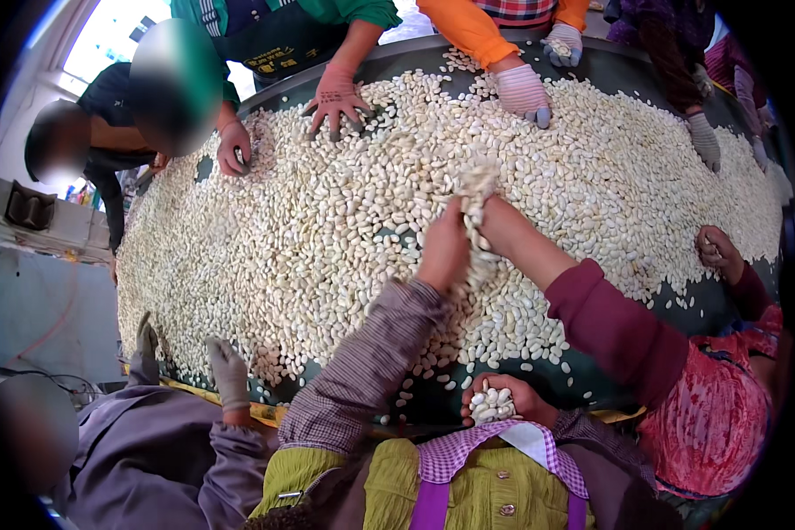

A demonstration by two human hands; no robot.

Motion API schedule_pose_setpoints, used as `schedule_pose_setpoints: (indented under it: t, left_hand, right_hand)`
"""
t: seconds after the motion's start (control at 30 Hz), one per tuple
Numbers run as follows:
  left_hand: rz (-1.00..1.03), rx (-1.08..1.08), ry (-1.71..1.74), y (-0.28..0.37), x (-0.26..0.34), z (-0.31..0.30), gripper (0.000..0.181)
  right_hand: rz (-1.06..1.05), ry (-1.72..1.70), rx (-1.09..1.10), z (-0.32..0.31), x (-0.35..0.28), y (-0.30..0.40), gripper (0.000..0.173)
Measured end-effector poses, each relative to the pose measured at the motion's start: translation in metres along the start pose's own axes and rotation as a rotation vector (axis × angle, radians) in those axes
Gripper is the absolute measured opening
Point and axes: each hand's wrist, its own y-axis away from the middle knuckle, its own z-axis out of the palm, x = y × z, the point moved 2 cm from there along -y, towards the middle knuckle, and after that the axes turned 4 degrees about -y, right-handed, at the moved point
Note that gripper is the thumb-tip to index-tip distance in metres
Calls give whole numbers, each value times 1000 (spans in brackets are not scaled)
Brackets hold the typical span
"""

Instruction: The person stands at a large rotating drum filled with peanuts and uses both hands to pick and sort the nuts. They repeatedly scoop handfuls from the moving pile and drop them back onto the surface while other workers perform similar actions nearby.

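Note:
Cupped near my body, my right hand (533, 395) holds a small heap of white beans (493, 403). My left hand (447, 242) reaches out over the middle of the bean layer (344, 225) and is blurred. Close beside it is the bare hand of a person (500, 222) in a maroon sleeve. Blurred loose beans (479, 179) show between and just beyond these two hands. Whether my left fingers are closed around any beans is hidden. Under my forearms, the dark green table surface (450, 397) shows between scattered beans.
Across the table, gloved hands of other people, one pink glove (334, 99) and one striped glove (523, 93), touch the beans. At my left are a co-worker's grey gloves (228, 374). A bare hand (719, 252) rests at the right. A raised rim (404, 46) borders the far side.

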Motion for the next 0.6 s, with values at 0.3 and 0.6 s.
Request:
schedule_pose_setpoints:
  t: [0.3, 0.6]
  left_hand:
    - [-315, -128, 669, 95, -10, -44, 19]
    - [-263, 401, 230, 105, -96, -112, 15]
  right_hand:
    - [-39, 60, 28, 2, -14, 28, 25]
    - [-31, 55, 20, -6, -30, 46, 26]
